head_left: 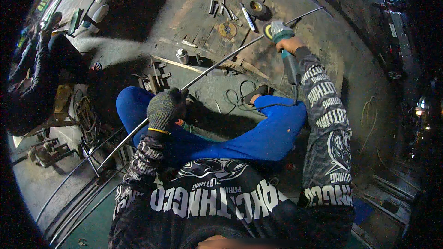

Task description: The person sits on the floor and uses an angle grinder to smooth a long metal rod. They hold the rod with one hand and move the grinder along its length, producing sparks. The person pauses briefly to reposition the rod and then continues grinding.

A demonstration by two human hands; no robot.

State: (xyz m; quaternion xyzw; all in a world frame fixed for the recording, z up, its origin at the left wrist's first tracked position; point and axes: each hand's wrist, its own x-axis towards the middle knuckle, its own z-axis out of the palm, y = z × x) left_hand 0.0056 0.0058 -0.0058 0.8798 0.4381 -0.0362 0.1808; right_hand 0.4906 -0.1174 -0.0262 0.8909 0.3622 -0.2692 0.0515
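Note:
My left hand, in a grey knit glove, is closed around a long thin metal rod. The rod slants from the lower left, past my knee, up to the far right over a worn wooden board. My right hand, bare, grips a green and black angle grinder. Its yellowish disc is at the rod near the far end; whether the two touch I cannot tell. A power cord runs from the grinder's rear across my blue trouser leg.
On the board lie a brown flat disc, a dark round wheel, a white-and-blue pen-like stick and several short metal pieces. A spray can stands nearer. More rods lie lower left. Another person sits at left.

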